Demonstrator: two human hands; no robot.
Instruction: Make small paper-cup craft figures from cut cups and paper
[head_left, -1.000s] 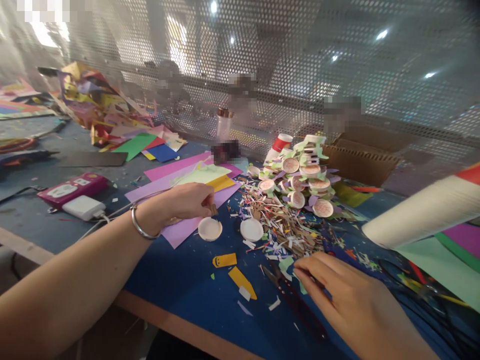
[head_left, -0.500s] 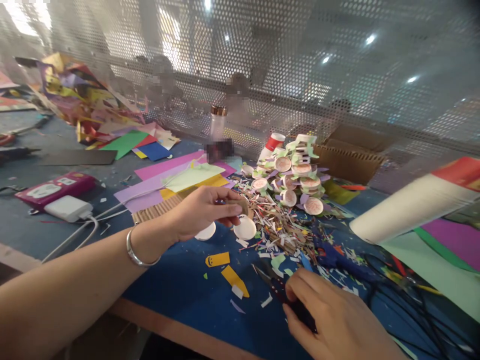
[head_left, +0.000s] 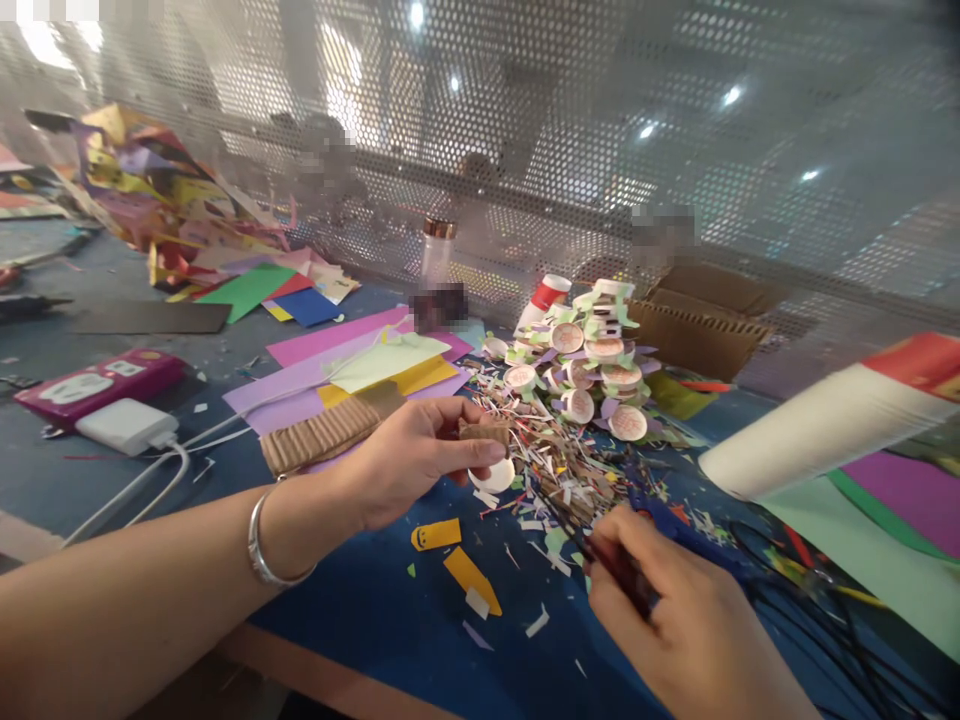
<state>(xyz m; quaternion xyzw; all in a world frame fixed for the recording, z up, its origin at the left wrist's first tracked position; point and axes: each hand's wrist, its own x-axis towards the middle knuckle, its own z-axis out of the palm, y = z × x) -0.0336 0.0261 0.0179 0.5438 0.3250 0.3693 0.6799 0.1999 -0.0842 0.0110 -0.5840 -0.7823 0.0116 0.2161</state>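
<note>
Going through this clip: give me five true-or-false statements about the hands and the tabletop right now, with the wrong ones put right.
1. The left hand holds a small piece of cardboard. True.
2. The right hand is holding a pen. False: it grips scissors.
3. A ribbed cardboard strip lies over part of the purple paper. True.
4. The yellow piece with a drawn face lies on top of the heap of scraps. False: it lies on the blue tabletop, apart from the heap.
5. In the picture, the white roll with a red end is right of the pile of white round pieces. True.
</note>
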